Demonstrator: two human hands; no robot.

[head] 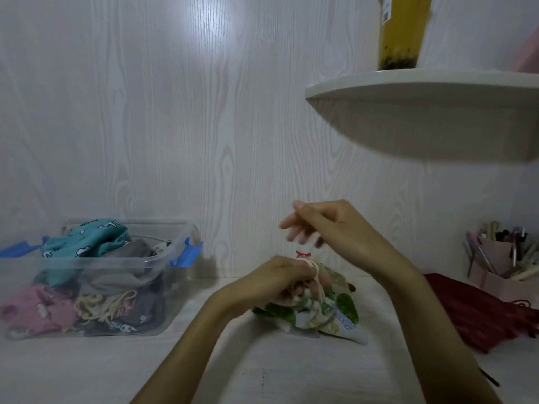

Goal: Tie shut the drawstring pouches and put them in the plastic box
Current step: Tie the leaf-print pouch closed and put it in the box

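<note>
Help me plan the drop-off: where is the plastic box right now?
In the head view the plastic box sits on the table's left side against the wall, left of the left hand gripping the leaf-print pouch.

My pouch point(329, 312) is soft printed cloth with a pale cord point(316, 275). The box point(96, 266) is clear glossy plastic with blue clips; wall point(175, 112) and table point(116, 371) show pale, faintly shiny wood grain.
</note>
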